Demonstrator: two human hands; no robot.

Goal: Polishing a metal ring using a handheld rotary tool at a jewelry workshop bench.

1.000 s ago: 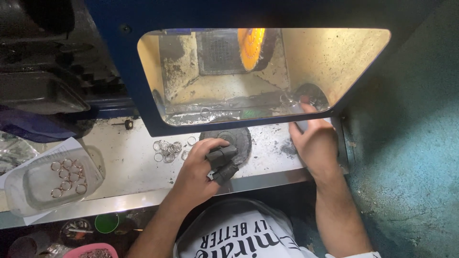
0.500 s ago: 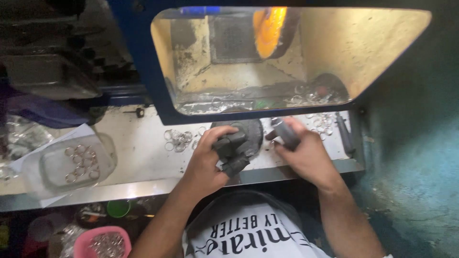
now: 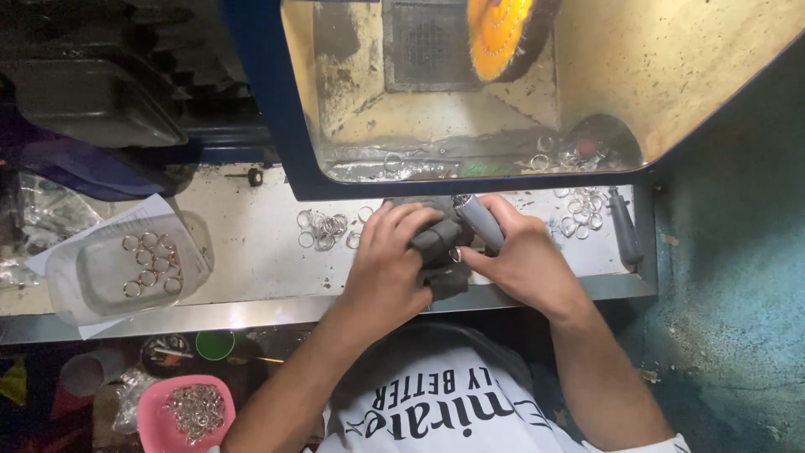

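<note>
My left hand, its fingertips wrapped in dark grey tape or finger guards, pinches a small metal ring at the middle of the workbench. My right hand grips a grey pen-shaped rotary tool, its body angled up and away, its lower end at the ring. Both hands meet over a dark round pad on the bench. Above them an orange buffing wheel hangs inside a blue-framed polishing hood.
Loose rings lie left of my hands and to the right. A clear plastic tray at the left holds several gold rings. A pink bowl of rings sits below the bench. A dark hand tool lies at the right.
My right hand moved left from the right side of the bench, took up the grey tool and brought it to the ring in my left hand. The view shifted closer.
</note>
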